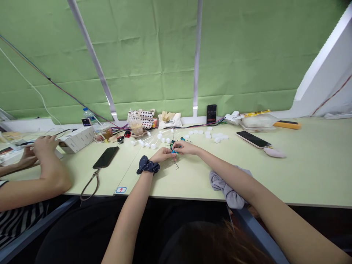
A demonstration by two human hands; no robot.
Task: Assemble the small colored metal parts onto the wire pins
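Both hands meet over the middle of the table. My left hand [162, 154], with a dark dotted scrunchie [147, 165] on its wrist, pinches a small blue part [174, 151]. From the right, my right hand [183, 147] has its fingers closed on the same blue part. The part's exact kind is too small to make out, and fingers cover much of it. Just beyond my fingers are small green and black pieces [172, 144]. A thin bent hex key [176, 166] shows just below my hands. Several white round caps [163, 140] lie behind them.
More white caps [217, 137] lie to the right. A phone [106, 157] with a strap is at left, another phone [253, 139] at right. A grey cloth [229, 187] hangs over the front edge. At far left, a co-worker's arm [46, 165] rests near white boxes [77, 139].
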